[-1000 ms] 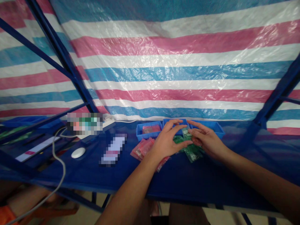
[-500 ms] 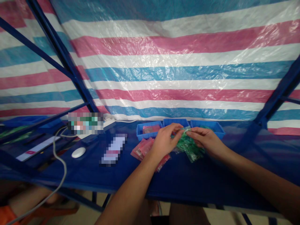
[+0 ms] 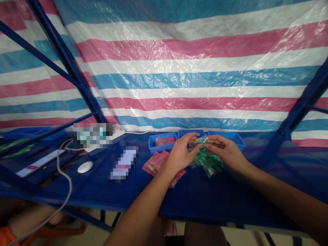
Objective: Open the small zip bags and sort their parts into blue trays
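Note:
Between my two hands is a small clear plastic bag (image 3: 202, 139) with a greenish tint; what is inside it is too small to make out. My left hand (image 3: 185, 148) pinches its left side with thumb and fingers. On the other side, my right hand (image 3: 225, 149) grips it the same way. Below the hands lies a heap of green plastic bags (image 3: 210, 163) on the blue table (image 3: 194, 201). Several pink plastic bags (image 3: 155, 164) are fanned out under and beside my left forearm, which hides part of them.
Three blue bins stand along the back: a left bin (image 3: 153, 147) with pink bags, a middle bin (image 3: 191, 132) and a right bin (image 3: 239, 140). Leftward are a blurred-out phone-like object (image 3: 124, 164), a white oval object (image 3: 85, 167), a cable (image 3: 70, 186) and a power strip (image 3: 119, 133). Another person's arm (image 3: 33, 217) shows lower left.
My right-hand fingers have shifted slightly left and curled around the small bag, closer to my left hand. The heaps on the table look the same.

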A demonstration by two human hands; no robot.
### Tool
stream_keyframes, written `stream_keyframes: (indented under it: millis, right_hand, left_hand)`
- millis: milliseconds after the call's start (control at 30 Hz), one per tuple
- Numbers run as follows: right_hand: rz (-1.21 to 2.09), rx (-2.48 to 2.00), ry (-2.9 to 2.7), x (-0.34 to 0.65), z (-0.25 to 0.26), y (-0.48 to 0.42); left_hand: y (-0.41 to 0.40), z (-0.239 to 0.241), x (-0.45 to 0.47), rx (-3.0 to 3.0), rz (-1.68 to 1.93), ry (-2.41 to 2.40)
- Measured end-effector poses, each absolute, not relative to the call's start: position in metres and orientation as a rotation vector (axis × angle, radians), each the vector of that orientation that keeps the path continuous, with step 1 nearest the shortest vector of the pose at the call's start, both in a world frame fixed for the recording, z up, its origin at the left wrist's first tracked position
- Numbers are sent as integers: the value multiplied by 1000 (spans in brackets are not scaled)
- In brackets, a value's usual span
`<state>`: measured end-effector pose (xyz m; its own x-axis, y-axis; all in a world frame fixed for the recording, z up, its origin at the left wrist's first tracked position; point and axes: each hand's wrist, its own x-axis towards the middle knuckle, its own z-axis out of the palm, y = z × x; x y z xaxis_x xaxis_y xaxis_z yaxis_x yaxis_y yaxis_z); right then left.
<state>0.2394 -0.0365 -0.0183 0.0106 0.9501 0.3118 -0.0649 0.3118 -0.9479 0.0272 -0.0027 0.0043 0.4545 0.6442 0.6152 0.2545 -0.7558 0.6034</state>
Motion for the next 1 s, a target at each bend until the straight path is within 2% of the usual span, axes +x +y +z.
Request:
stream_keyframes:
  millis: [167,300,467,567,767,1000]
  right_hand:
    - [722,-1005,-1298,247,-24,-35]
    - [454,-1002,-1576,246,-22,-39]
    - [335,-1008,-1794,243,-21,-39]
    - [398,-1007,-1705,244,-24,-35]
    - [854,-919,-1429,241,-24,-37]
    - [809,-969,-1518,244,-21,-38]
  left_hand:
    - [-6,8,26,2161,1102,818]
    - [-8,9,27,2030,1020,654]
    - [1,1,26,2094,1074,732]
    - [7,-4,27,2053,1138,810]
    - [3,-4,30,1921,1144,657]
    - [2,-2,29,2036,1145,682]
